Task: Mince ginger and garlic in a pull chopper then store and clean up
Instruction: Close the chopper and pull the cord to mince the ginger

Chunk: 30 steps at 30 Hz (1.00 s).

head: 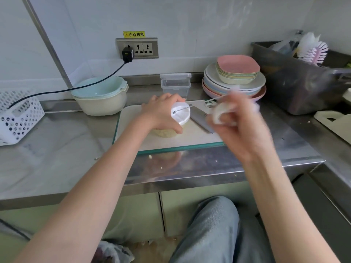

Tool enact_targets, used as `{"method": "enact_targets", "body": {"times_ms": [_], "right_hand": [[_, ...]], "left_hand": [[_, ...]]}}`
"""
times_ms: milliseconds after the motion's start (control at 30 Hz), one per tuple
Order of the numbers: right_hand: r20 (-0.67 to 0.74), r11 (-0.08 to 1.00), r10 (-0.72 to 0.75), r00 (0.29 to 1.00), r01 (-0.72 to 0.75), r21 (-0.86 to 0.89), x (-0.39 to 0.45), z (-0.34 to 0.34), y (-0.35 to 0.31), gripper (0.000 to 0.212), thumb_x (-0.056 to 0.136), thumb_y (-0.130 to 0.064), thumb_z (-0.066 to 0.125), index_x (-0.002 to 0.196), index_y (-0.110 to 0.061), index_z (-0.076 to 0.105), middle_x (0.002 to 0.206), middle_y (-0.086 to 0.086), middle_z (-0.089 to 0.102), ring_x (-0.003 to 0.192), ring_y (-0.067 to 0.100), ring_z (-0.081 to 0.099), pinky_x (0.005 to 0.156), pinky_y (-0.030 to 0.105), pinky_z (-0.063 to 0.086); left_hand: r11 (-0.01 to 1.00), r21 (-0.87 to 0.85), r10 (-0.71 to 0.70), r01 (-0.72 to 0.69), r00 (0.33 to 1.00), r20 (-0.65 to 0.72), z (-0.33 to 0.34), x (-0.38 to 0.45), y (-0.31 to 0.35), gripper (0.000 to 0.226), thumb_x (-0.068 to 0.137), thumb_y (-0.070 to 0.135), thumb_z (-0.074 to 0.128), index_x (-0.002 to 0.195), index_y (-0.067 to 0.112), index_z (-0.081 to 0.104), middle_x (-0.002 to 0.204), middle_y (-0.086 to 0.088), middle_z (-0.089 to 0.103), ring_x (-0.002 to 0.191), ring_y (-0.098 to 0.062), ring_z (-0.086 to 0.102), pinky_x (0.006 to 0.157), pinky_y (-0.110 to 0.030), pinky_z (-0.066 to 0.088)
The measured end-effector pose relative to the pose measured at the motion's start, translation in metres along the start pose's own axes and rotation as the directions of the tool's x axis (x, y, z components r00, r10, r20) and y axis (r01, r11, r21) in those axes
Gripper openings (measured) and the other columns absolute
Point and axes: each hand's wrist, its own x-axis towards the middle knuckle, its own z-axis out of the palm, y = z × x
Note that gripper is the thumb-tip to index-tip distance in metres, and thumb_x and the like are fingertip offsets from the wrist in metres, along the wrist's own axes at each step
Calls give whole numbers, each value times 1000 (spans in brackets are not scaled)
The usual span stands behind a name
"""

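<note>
Countertop (57,158); left hand (161,112) grips chopper (180,112).

Pull chopper (180,115) held upright on cutting board (190,139) by left hand (161,112), fingers wrapped round lid. White pull handle (218,112) gripped by right hand (239,128), blurred; cord (201,105) stretched taut from lid. Minced pale contents seen in bowl. Knife (201,122) laid on board beside chopper. Lidded clear container (175,84) set behind board.
</note>
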Motion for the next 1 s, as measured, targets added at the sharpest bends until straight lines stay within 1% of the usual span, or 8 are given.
{"method": "enact_targets", "body": {"times_ms": [100, 200, 300, 533, 700, 800, 933, 1000], "right_hand": [[-118, 989, -112, 987, 123, 87, -2, -7, -17, 32, 88, -24, 55, 58, -20, 47, 49, -10, 37, 48, 7, 20, 55, 23, 17], [-362, 792, 37, 931, -248, -557, 20, -22, 23, 27, 90, -20, 61, 65, -15, 54, 55, -6, 49, 48, 10, 35, 51, 23, 25], [-284, 611, 236, 929, -369, -700, 21, -20, 52, 28, 89, -27, 64, 64, -14, 58, 60, -4, 53, 52, 12, 40, 51, 22, 31], [-85, 997, -14, 996, 21, 77, -8, -16, -16, 34, 90, -22, 54, 56, -21, 48, 53, -9, 37, 45, 4, 24, 57, 24, 10], [-284, 558, 271, 920, -390, -732, 18, -13, 41, 26, 88, -27, 64, 66, -15, 61, 63, -1, 52, 50, 11, 38, 48, 18, 32], [-78, 795, 240, 968, -242, -557, 11, -3, 37, 32, 86, -23, 62, 55, -21, 54, 58, 0, 44, 49, 11, 33, 48, 20, 25], [164, 925, -78, 983, 10, 379, -6, -1, -1, 34, 84, -25, 56, 51, -19, 47, 47, -7, 29, 41, 6, 21, 47, 20, 24], [3, 967, 81, 997, -79, 241, 5, -14, 16, 31, 87, -25, 55, 57, -19, 47, 50, -6, 32, 43, 7, 20, 46, 19, 24]], "left_hand": [[1000, 12, -3, 3, 1000, 3, -1, -1, 0, 89, 53, 49, 80, 130, 46, 36, 144, 14, 34, 131, -27, 32, 101, -45, 33], [1000, 6, 2, -2, 1000, -3, 0, -2, 0, 90, 52, 50, 80, 130, 46, 36, 143, 14, 35, 130, -26, 34, 101, -45, 35], [1000, -8, 1, -1, 1000, -6, 0, -1, -1, 90, 51, 51, 81, 129, 47, 37, 142, 14, 36, 129, -26, 34, 102, -46, 35], [1000, 0, -6, 6, 1000, 9, 0, 0, -1, 90, 49, 52, 77, 130, 46, 36, 142, 13, 36, 130, -27, 33, 104, -48, 34], [1000, -11, 2, -2, 1000, -13, 1, 1, 0, 88, 53, 49, 81, 130, 44, 38, 142, 12, 37, 129, -28, 34, 101, -43, 36], [1000, -9, -5, 4, 1000, -6, 1, 2, -3, 91, 50, 50, 80, 131, 44, 38, 143, 12, 37, 130, -29, 34, 101, -43, 35], [1000, -28, 5, -5, 1000, 3, 1, 2, -4, 90, 50, 49, 78, 130, 43, 38, 142, 11, 36, 130, -31, 33, 102, -46, 36], [1000, 0, 0, 0, 1000, 5, 1, 1, -2, 90, 51, 50, 80, 130, 44, 37, 142, 11, 35, 129, -30, 33, 102, -48, 36]]}}
